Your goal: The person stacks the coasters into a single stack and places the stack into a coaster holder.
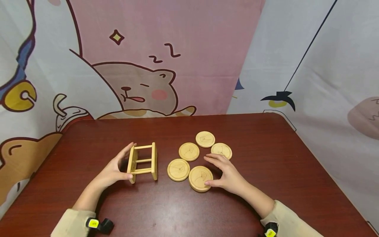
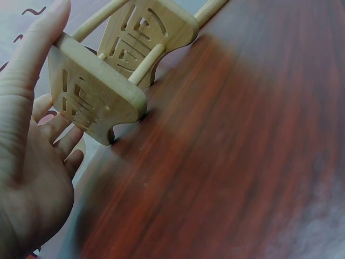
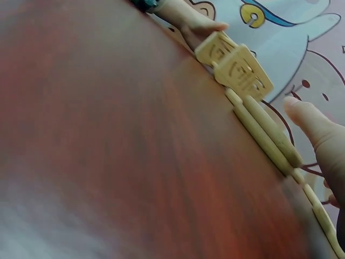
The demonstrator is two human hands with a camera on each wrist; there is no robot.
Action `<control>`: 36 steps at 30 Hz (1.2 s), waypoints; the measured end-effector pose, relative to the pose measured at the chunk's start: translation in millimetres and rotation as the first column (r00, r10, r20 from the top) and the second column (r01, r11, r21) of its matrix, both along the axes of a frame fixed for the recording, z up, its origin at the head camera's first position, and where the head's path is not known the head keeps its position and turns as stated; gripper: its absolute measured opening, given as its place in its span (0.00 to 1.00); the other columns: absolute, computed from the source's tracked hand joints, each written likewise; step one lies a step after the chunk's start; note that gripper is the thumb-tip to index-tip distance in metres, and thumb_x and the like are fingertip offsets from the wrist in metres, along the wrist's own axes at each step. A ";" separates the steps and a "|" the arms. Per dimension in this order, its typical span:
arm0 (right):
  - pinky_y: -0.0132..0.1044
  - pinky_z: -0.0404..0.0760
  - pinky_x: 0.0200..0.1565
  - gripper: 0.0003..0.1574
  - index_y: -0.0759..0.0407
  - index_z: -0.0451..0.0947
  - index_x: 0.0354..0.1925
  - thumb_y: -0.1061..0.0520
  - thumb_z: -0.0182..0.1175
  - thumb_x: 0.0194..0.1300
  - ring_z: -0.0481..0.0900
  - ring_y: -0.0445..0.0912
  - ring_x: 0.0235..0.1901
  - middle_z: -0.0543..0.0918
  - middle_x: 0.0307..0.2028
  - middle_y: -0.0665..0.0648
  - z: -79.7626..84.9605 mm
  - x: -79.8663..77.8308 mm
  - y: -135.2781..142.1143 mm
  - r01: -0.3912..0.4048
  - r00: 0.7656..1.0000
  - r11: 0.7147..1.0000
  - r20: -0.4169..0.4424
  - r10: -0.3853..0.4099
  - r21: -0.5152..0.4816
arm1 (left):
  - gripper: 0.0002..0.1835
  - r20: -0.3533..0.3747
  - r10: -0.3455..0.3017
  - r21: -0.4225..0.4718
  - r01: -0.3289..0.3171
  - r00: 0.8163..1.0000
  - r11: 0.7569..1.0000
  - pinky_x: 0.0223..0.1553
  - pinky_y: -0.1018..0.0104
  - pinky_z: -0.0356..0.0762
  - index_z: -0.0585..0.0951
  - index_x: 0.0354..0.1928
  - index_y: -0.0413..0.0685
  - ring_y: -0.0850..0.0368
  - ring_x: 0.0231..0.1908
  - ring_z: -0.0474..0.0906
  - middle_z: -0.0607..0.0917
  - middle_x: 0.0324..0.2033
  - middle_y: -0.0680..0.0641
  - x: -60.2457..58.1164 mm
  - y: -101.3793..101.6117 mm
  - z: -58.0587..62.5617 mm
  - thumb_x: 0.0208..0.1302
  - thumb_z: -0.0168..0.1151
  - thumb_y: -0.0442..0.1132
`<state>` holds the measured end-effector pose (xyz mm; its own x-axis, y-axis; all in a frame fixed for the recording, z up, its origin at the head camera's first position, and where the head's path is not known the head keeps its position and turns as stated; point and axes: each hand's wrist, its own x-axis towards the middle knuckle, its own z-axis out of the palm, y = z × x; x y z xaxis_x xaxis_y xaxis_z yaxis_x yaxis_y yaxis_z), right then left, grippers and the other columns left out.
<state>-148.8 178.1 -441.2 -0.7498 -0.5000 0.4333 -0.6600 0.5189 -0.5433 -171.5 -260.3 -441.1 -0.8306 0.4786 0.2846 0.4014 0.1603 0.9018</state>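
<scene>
My left hand (image 1: 113, 169) holds a small wooden coaster rack (image 1: 154, 161) by its left side panel, thumb at the front and fingers behind. In the left wrist view, the rack's cut-out side panels (image 2: 89, 97) are joined by round rods, and my thumb lies at the panel's upper edge. My right hand (image 1: 229, 176) hovers with spread fingers over the nearest round wooden coaster (image 1: 199, 177), which lies stacked on another. Its thumb overlaps that coaster's right edge in the head view; the right wrist view shows the thumb (image 3: 312, 121) apart from the upper coaster (image 3: 275, 132).
More leaf-engraved coasters lie flat nearby: one on the left (image 1: 178, 170), one in the middle (image 1: 189, 151), one at the back (image 1: 205, 139) and one on the right (image 1: 222, 150). The dark red table (image 1: 165, 210) ends at a cartoon-printed cloth (image 1: 207, 65).
</scene>
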 end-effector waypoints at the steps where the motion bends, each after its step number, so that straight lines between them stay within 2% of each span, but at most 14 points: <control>1: 0.55 0.64 0.57 0.49 0.62 0.74 0.60 0.44 0.77 0.42 0.66 0.53 0.61 0.72 0.60 0.58 -0.1 -1.7 2.0 0.008 1.000 1.000 -0.003 -0.008 -0.005 | 0.58 0.001 0.002 -0.001 -0.002 1.000 1.000 0.58 0.73 0.58 0.49 0.74 0.40 0.47 0.63 0.62 0.58 0.69 0.33 0.1 -0.1 -0.1 0.42 0.75 0.31; 4: 0.55 0.63 0.57 0.49 0.62 0.73 0.61 0.46 0.78 0.43 0.65 0.53 0.61 0.72 0.60 0.59 0.1 -6.8 8.5 0.037 0.999 0.999 -0.002 -0.037 -0.018 | 0.58 0.003 0.007 -0.001 -0.007 1.000 1.000 0.58 0.73 0.58 0.49 0.74 0.39 0.47 0.63 0.62 0.59 0.68 0.33 0.7 -0.6 -0.3 0.42 0.75 0.31; 8: 0.55 0.62 0.57 0.49 0.62 0.73 0.61 0.48 0.79 0.42 0.64 0.53 0.62 0.72 0.61 0.59 0.9 -13.7 17.6 0.081 0.997 0.996 0.014 -0.081 -0.031 | 0.59 -0.001 -0.003 0.012 0.003 1.000 1.000 0.58 0.74 0.58 0.49 0.74 0.37 0.46 0.62 0.62 0.57 0.68 0.29 1.0 -0.7 0.2 0.42 0.76 0.32; 23: 0.60 0.59 0.58 0.49 0.60 0.71 0.63 0.44 0.76 0.46 0.63 0.57 0.61 0.71 0.61 0.59 0.2 -36.8 39.7 0.206 0.976 0.978 0.064 -0.208 0.033 | 0.59 -0.010 -0.006 -0.002 0.006 1.000 1.000 0.58 0.74 0.58 0.51 0.75 0.49 0.48 0.63 0.62 0.54 0.68 0.27 0.3 -1.1 0.9 0.42 0.75 0.30; 31: 0.61 0.59 0.57 0.51 0.62 0.71 0.63 0.43 0.76 0.45 0.64 0.59 0.60 0.71 0.60 0.63 -3.9 -48.8 47.5 0.219 0.973 0.974 0.066 -0.223 0.063 | 0.59 -0.004 -0.019 0.019 0.019 1.000 1.000 0.58 0.74 0.58 0.48 0.74 0.39 0.48 0.63 0.62 0.53 0.69 0.27 0.9 0.1 1.4 0.42 0.75 0.30; 36: 0.62 0.58 0.57 0.52 0.62 0.70 0.64 0.43 0.76 0.45 0.63 0.60 0.61 0.69 0.61 0.63 -6.2 -54.4 51.3 0.219 0.969 0.972 0.102 -0.227 0.083 | 0.59 -0.005 -0.017 0.013 0.017 1.000 1.000 0.58 0.74 0.58 0.48 0.74 0.39 0.45 0.63 0.61 0.53 0.69 0.27 0.3 0.4 1.5 0.42 0.75 0.30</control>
